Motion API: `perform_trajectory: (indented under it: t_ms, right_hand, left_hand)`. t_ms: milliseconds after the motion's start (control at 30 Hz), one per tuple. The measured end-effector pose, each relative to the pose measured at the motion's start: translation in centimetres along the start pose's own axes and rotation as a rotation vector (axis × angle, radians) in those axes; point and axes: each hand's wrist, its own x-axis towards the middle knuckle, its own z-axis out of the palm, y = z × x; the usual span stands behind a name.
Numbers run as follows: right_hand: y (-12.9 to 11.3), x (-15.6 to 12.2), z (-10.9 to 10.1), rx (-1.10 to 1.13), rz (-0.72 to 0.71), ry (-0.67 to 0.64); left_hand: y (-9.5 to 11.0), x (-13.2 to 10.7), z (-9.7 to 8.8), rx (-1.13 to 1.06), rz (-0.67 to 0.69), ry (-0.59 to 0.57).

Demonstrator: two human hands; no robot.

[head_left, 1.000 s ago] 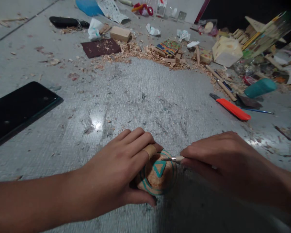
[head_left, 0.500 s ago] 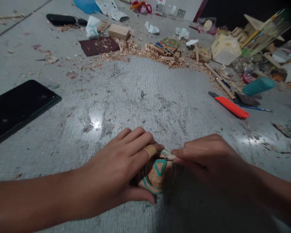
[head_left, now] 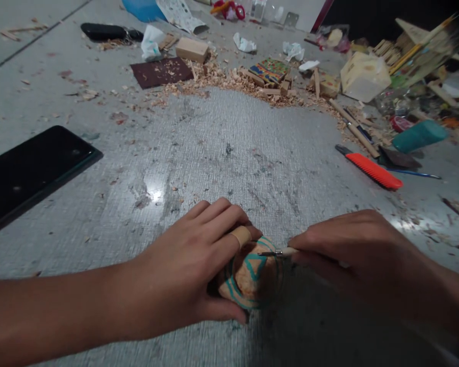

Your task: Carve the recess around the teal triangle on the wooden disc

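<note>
In the head view, a round wooden piece [head_left: 248, 288] lies on the grey table at the lower middle. Teal rings run around its edge, and a teal triangle marks its centre. My left hand [head_left: 204, 257], with a tan band on one finger, grips the piece from the left, its fingers over the far side and thumb at the near side. My right hand [head_left: 340, 252] is closed around the pale handle of a fine paintbrush [head_left: 279, 253]. The brush's dark tip points left, at the triangle's upper edge; whether it touches is hard to tell.
A black phone [head_left: 34, 173] lies at the left. An orange-handled cutter [head_left: 373, 171] and a teal tube [head_left: 421, 136] are at the right. Wood shavings [head_left: 222, 76], a wooden block [head_left: 192, 49], dark sandpaper [head_left: 161, 72] and crumpled tissues [head_left: 245, 43] spread across the back.
My right hand has drawn back to the right with the paintbrush, uncovering more of its tip. The view has shifted slightly; my left hand still holds the wooden piece.
</note>
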Motion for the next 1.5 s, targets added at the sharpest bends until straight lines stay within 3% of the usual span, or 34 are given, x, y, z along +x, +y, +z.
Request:
perform_trajectory:
  t_ms: [233, 500, 767, 900, 1033, 1167, 1267, 1400, 1500]
  right_hand:
    - [-1.7, -0.4, 1.6, -0.284, 0.174, 0.208]
    - [-1.5, -0.2, 2.3, -0.492, -0.14, 0.247]
    - [0.1, -0.4, 0.0, -0.109, -0.034, 0.293]
    - [0.7, -0.9, 0.1, -0.163, -0.052, 0.304]
    - [1.2, -1.5, 0.2, -0.211, -0.009, 0.352]
    - [0.8, -1.9, -0.1, -0.236, -0.009, 0.397]
    - [0.1, -2.3, -0.1, -0.213, -0.032, 0.38]
    - [-0.4, -2.7, 0.3, -0.223, -0.086, 0.378]
    - [-0.4, -2.8, 0.4, -0.255, -0.084, 0.351]
  left_hand:
    - [0.1, -0.1, 0.2, -0.037, 0.031, 0.008]
    - [-0.1, 0.1, 0.3, -0.023, 0.034, -0.003]
    - [0.7, 0.2, -0.3, 0.08, -0.032, -0.012]
    - [1.3, 0.2, -0.7, 0.133, -0.074, 0.012]
    - [1.7, 0.3, -2.1, -0.033, -0.178, 0.079]
    - [2.4, 0.4, -4.9, -0.274, -0.264, 0.077]
    - [2.1, 0.0, -6.7, 0.064, -0.157, 0.043]
    - [0.0, -0.7, -7.9, 0.718, 0.165, 0.001]
    - [-1.1, -1.1, -8.4, 0.859, 0.256, -0.029]
